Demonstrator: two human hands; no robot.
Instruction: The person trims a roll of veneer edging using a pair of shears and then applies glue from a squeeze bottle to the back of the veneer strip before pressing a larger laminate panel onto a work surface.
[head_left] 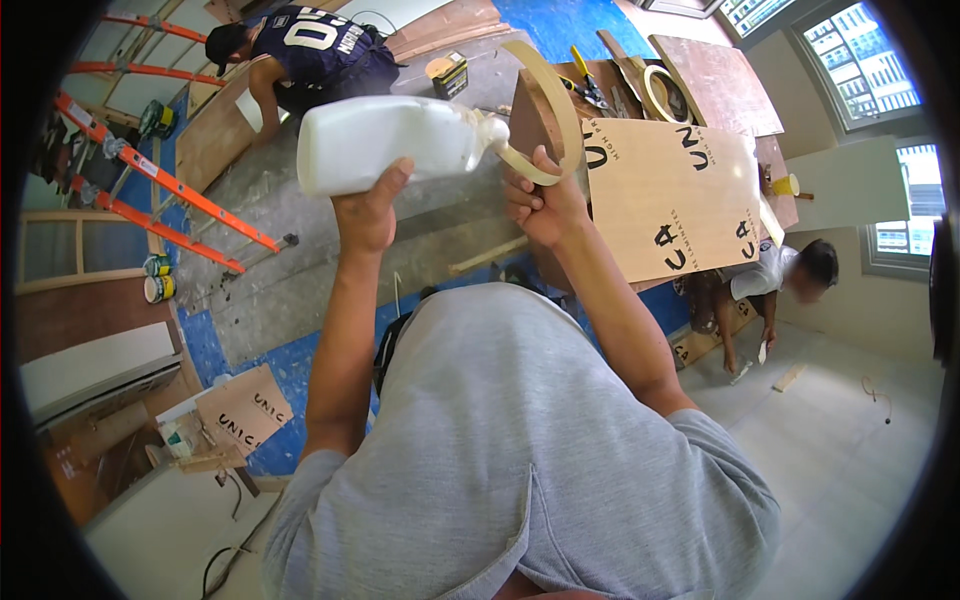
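Observation:
My left hand (372, 205) is wrapped round a large white plastic bottle (385, 145), gripping it from below, its thumb up along the side. The bottle lies on its side in the air, with its narrow neck pointing right. A thin cream edging strip (562, 95) is pinched in my right hand (545, 200). From the fingers the strip curves up and over to the left in a loop. Its lower end runs right by the bottle's spout; whether the two touch I cannot tell.
A workbench at right bears a printed board (670, 200), yellow-handled pliers (590, 90) and a tape roll (660, 90). An orange ladder (180, 185) stands left. One person (310, 55) bends over a board at far left; another (770, 285) crouches at right.

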